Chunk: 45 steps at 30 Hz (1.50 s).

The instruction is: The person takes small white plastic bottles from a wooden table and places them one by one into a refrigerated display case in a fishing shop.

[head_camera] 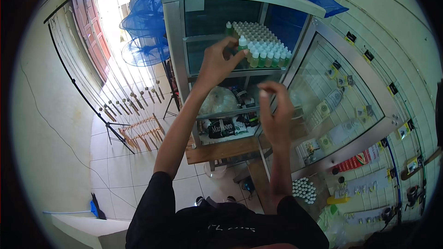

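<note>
My left hand [221, 57] reaches into the upper shelf of a metal-framed glass cabinet [173, 41], its fingers and thumb around a small dropper bottle [243, 42] with a white cap and green liquid. Right beside it stand close rows of similar small bottles [268, 58] with pale caps and green or yellowish liquid. One more green bottle [228, 28] stands at the back left of the rows. My right hand [277, 110] is raised in front of the cabinet, below the bottles, with fingers bent and somewhat blurred; nothing shows in it.
The glass door [346, 110] stands swung out to the right. Lower shelves hold a clear plastic bag [219, 100] and dark packets [221, 128]. A wooden bench [221, 150] supports the cabinet. More white-capped bottles [304, 190] stand at lower right. Blue nets [147, 24] hang left; fishing rods [394, 180] line the right wall.
</note>
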Each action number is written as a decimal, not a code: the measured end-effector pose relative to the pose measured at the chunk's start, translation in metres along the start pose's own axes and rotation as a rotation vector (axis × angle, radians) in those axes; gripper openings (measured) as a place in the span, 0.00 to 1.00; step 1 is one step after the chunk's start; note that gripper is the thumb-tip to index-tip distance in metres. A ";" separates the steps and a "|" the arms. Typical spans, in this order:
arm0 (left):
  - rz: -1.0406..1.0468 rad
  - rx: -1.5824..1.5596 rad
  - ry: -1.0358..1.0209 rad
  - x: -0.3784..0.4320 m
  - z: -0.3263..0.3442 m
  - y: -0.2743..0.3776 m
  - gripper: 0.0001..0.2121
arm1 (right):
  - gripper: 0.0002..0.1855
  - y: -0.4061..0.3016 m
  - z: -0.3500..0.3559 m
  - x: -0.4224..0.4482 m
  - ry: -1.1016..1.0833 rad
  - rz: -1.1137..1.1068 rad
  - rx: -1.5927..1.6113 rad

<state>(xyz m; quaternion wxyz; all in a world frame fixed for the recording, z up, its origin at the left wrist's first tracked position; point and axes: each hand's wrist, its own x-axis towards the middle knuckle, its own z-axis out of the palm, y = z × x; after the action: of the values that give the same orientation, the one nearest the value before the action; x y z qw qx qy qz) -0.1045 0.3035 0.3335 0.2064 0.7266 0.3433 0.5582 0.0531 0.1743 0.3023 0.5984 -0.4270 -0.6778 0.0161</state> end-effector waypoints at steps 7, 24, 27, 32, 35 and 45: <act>0.034 0.226 0.026 0.046 0.005 -0.051 0.15 | 0.09 0.028 0.065 0.051 -0.239 -0.151 0.000; -0.441 0.287 -0.411 0.140 0.008 -0.096 0.15 | 0.11 0.099 0.132 0.047 0.092 -0.566 -0.190; -0.453 0.291 -0.404 0.146 0.004 -0.103 0.15 | 0.11 0.101 0.140 0.045 0.119 -0.573 -0.178; -0.394 0.363 -0.329 0.143 0.012 -0.103 0.14 | 0.11 0.104 0.138 0.045 0.140 -0.566 -0.194; -0.356 0.393 -0.294 0.142 0.013 -0.101 0.13 | 0.11 0.104 0.136 0.044 0.133 -0.569 -0.186; -0.356 0.364 -0.278 0.143 0.011 -0.103 0.11 | 0.12 0.106 0.138 0.043 0.111 -0.583 -0.182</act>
<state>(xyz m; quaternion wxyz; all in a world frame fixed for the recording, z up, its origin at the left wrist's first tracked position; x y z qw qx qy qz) -0.1011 0.4785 0.3555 0.2126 0.7495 0.5284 0.3375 0.0020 0.3355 0.2410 0.5733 -0.2667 -0.7365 -0.2402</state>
